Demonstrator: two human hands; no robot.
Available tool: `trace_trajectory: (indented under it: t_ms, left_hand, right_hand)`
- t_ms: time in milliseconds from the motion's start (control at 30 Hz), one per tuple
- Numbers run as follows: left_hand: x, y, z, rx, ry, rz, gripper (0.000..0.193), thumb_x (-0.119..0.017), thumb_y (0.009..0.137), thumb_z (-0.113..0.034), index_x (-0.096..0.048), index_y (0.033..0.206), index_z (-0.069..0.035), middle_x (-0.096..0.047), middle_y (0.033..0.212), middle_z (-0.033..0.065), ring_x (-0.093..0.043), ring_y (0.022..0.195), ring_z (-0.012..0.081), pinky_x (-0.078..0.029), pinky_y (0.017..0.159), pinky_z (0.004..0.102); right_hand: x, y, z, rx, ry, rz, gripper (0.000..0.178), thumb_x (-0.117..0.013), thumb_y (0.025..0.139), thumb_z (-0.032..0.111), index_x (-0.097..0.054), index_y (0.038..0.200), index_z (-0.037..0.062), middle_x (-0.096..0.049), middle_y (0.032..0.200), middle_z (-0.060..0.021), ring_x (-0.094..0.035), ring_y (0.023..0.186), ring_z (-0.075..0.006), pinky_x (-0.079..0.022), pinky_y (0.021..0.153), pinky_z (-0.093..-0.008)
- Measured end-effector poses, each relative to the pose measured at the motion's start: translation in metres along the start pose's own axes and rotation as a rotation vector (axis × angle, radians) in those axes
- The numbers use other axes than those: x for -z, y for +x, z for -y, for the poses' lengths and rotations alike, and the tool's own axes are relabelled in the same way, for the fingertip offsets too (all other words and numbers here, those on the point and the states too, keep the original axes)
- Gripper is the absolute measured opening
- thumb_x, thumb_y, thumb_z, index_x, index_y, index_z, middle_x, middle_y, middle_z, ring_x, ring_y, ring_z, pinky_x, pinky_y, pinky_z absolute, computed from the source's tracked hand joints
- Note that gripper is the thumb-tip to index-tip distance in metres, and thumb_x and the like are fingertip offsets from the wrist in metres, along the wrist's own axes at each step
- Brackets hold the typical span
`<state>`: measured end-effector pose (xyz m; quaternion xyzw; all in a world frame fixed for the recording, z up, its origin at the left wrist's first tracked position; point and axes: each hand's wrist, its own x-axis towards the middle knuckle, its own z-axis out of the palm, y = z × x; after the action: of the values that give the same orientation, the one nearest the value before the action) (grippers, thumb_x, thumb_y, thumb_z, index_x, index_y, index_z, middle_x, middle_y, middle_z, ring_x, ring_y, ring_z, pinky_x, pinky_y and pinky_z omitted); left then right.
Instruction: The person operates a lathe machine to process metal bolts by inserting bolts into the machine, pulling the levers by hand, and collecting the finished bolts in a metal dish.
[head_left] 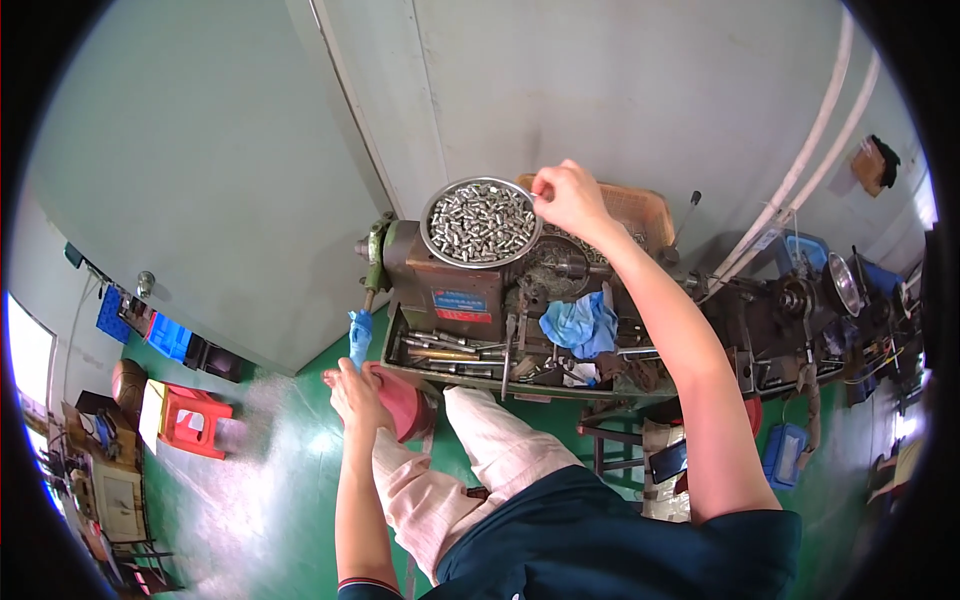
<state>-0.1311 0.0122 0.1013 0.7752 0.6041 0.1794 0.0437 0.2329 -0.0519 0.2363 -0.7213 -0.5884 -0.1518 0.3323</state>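
Note:
My left hand (357, 395) is closed at the lower end of a lever handle (360, 335) wrapped in blue material, at the left end of a small bench lathe (455, 295). On top of the machine sits a round steel bowl (428, 248) heaped with small shiny metal parts (482, 222). At the bowl's right rim is my right hand (572, 203), its fingers pinched together; whatever they hold is too small to make out. Below that forearm are the machine's chuck (568, 265) and metal shavings. A crumpled blue cloth (582, 323) lies in front of them.
An orange-brown basket (640, 208) stands behind my right hand. Rods and tools (445, 352) lie in the tray along the front. Beside my legs is a red bucket (402, 405). A red stool (195, 420) stands on the green floor at left, and more machinery (795, 300) extends to the right.

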Motion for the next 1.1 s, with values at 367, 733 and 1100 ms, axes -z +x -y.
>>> trace_trajectory:
  t_ms: [367, 733, 1100]
  left_hand:
    - [0.000, 0.000, -0.001, -0.061, 0.002, -0.002, 0.027, -0.046, 0.080, -0.026, -0.037, 0.080, -0.001, -0.054, 0.064, 0.0212, -0.052, 0.063, 0.0396, -0.040, 0.054, 0.0479]
    - [0.001, -0.001, -0.001, -0.101, -0.008, -0.037, 0.026, -0.045, 0.081, -0.026, -0.037, 0.079, -0.001, -0.053, 0.063, 0.0217, -0.052, 0.061, 0.0404, -0.039, 0.054, 0.0483]
    - [-0.003, 0.011, 0.012, -0.094, 0.043, -0.039, 0.026, -0.046, 0.081, -0.028, -0.037, 0.081, -0.003, -0.054, 0.065, 0.0201, -0.053, 0.064, 0.0380, -0.040, 0.053, 0.0469]
  right_hand:
    - [-0.081, -0.059, -0.058, -0.483, 0.291, 0.419, 0.019, -0.064, 0.050, 0.016, -0.062, 0.067, 0.0072, -0.061, 0.069, -0.0093, -0.059, 0.068, -0.0230, -0.046, 0.064, -0.0316]
    - [-0.090, -0.064, -0.062, -0.517, 0.297, 0.502, 0.020, -0.064, 0.052, 0.019, -0.065, 0.071, 0.0128, -0.062, 0.070, -0.0050, -0.059, 0.068, -0.0204, -0.045, 0.064, -0.0300]
    - [-0.096, -0.065, -0.062, -0.495, 0.306, 0.448, 0.018, -0.067, 0.051, 0.017, -0.065, 0.069, 0.0125, -0.062, 0.069, -0.0051, -0.059, 0.067, -0.0209, -0.045, 0.063, -0.0299]
